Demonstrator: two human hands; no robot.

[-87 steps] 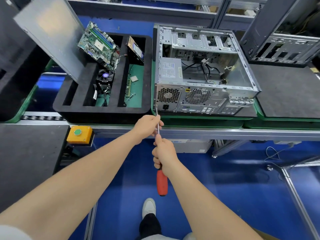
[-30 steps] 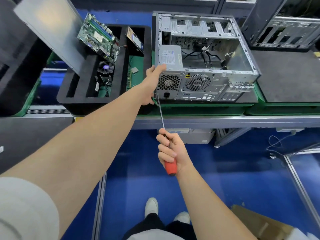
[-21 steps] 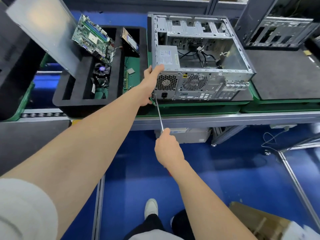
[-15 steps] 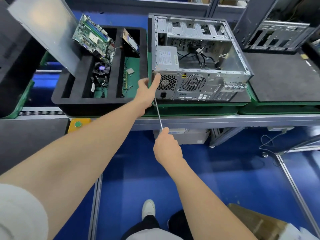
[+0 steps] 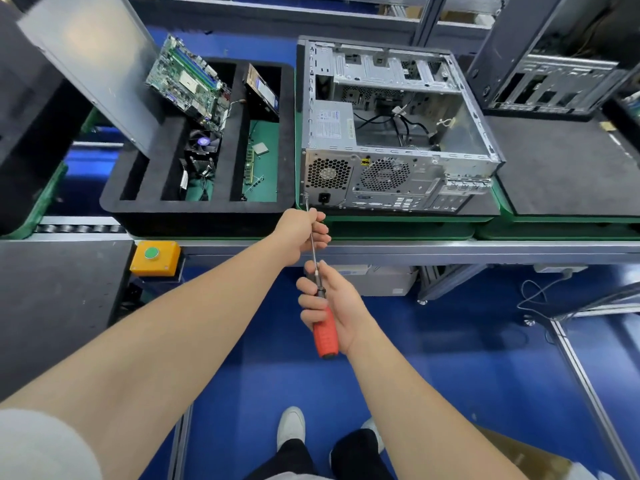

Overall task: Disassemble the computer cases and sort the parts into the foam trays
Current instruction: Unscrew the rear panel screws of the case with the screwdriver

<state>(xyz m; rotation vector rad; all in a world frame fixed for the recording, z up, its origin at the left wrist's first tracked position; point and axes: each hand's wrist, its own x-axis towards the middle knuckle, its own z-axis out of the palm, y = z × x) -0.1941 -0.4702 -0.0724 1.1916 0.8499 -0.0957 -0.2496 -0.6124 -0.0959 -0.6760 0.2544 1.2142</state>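
An open grey computer case (image 5: 398, 174) lies on its side on the conveyor, back panel toward me, with its power supply (image 5: 332, 124) still inside. My right hand (image 5: 332, 303) grips the red handle of a long screwdriver (image 5: 323, 332). Its tip meets the lower left corner of the case's back panel. My left hand (image 5: 303, 235) is curled round the metal shaft just below that corner. To the left stands a black foam tray (image 5: 287, 140) holding a motherboard (image 5: 188, 83), a fan cooler (image 5: 202, 143), a drive (image 5: 261, 90) and small parts.
A grey side panel (image 5: 93, 60) leans over the tray's left slot. Another stripped case (image 5: 557, 60) stands at the back right behind a black foam pad (image 5: 568, 168). A yellow box with a green button (image 5: 154, 258) sits below the conveyor rail. My feet stand on blue floor.
My left hand left the case's left corner and came down onto the screwdriver shaft. My right hand now shows the red handle again, tip still at the lower left corner.
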